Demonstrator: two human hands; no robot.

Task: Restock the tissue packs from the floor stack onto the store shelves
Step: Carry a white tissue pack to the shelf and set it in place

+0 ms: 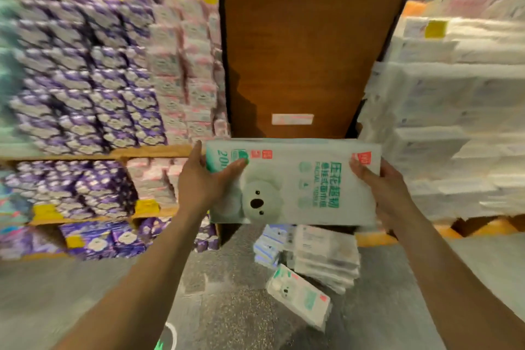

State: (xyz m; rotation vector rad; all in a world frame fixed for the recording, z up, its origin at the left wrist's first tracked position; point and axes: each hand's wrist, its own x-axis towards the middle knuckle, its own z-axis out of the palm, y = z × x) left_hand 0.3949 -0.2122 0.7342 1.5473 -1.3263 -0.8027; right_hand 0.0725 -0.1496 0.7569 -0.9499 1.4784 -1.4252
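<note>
A white tissue pack (295,179) with green print and a koala picture is held up in front of me, lying flat and wide. My left hand (204,179) grips its left end, thumb on top. At the pack's right end my right hand (380,187) holds it, thumb over the top face. Below, on the grey floor, sits the floor stack (321,256) of similar packs, with one koala pack (299,294) lying loose in front of it. To the right, white tissue packs (454,122) fill the shelves.
A brown wooden column (306,45) stands straight ahead between two shelf units. The left shelves (153,152) carry purple and pink packs with yellow price tags. Grey floor (227,307) stretches beneath my arms. The view is blurred at the sides.
</note>
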